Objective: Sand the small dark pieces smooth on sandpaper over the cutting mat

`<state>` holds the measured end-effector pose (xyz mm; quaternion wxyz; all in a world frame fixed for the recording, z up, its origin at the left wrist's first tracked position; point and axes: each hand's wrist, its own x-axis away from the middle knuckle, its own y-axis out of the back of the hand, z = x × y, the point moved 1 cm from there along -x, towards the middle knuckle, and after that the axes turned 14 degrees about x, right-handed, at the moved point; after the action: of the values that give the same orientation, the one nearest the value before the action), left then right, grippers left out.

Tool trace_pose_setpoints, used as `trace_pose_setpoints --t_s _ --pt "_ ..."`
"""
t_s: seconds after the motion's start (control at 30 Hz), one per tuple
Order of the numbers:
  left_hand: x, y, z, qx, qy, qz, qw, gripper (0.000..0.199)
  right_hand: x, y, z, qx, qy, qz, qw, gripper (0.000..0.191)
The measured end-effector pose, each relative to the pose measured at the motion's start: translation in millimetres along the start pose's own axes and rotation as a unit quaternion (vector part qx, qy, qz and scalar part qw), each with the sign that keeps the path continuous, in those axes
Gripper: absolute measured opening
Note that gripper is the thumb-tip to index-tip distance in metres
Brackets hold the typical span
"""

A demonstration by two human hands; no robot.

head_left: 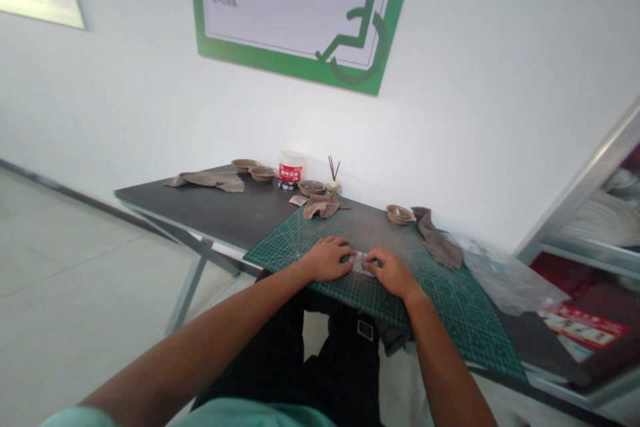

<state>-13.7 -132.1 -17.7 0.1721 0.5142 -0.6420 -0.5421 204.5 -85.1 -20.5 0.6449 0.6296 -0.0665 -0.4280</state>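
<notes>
A small clear plastic bag (359, 263) lies on the green cutting mat (310, 233) close to its front edge. Resting on the mat at the bag's left side is my left hand (330, 258), its fingers stretched out and their tips by the bag's edge. My right hand (393, 271) has its thumb and fingers pinched together on the right part of the bag and hides that corner. What the bag holds, if anything, is too small to make out.
Behind my hands are a brown cloth (323, 205), a bowl (400, 215), a white tub with a red label (291, 170) and a reed diffuser (334, 185). Another brown cloth (437, 240) and a large clear plastic sheet (505, 273) lie right, beside a shelf (590, 247).
</notes>
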Motion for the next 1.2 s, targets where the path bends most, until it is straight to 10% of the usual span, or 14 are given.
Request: trace_pose_setpoints --t_s 1.2 --pt "-12 10.6 10 0.032 -0.054 0.085 0.994 0.042 -6 15 -14 -0.078 -0.057 0.062 0.993 0.003"
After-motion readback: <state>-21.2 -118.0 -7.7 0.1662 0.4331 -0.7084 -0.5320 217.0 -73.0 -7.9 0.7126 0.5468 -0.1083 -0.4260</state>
